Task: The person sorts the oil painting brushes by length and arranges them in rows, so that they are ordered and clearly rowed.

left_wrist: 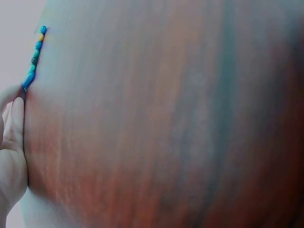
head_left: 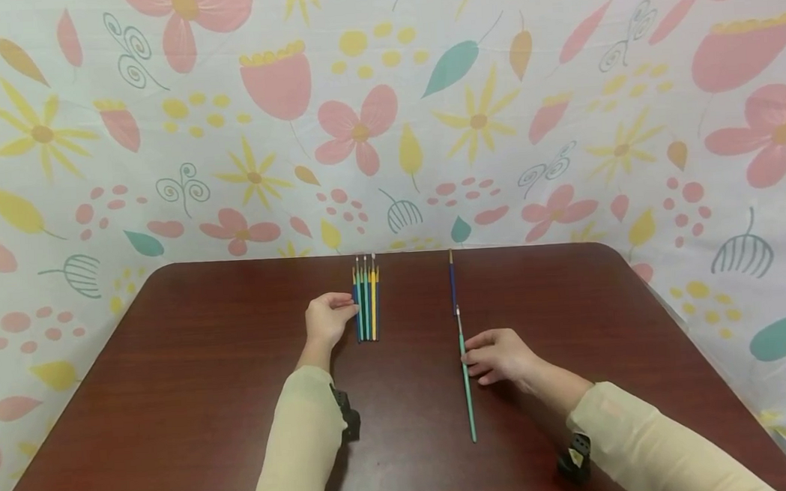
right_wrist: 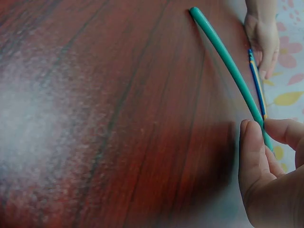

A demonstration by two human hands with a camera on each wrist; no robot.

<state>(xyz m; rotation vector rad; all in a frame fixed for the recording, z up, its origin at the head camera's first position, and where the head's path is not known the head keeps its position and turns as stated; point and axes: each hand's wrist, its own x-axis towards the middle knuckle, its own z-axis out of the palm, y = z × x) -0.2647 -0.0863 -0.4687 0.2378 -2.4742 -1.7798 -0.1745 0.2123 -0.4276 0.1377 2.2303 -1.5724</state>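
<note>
My right hand [head_left: 501, 355] pinches a teal paintbrush [head_left: 468, 398] between thumb and fingertips. The brush points away from me, bristles at the far end, and in the right wrist view its teal handle [right_wrist: 228, 64] slants up to the left from the fingers. Just beyond its tip lies a dark blue paintbrush [head_left: 452, 283]. On the left, several blue, teal and yellow paintbrushes [head_left: 367, 307] lie side by side in a row, bristles away from me. My left hand [head_left: 328, 321] touches the row's left edge with extended fingers, at the outermost blue brush [left_wrist: 29, 80].
The brown wooden table [head_left: 206, 392] has rounded far corners. Behind it hangs a white cloth [head_left: 387, 156] with flowers and leaves. Small black cameras sit on both wrists, below the cream sleeves [head_left: 297, 439].
</note>
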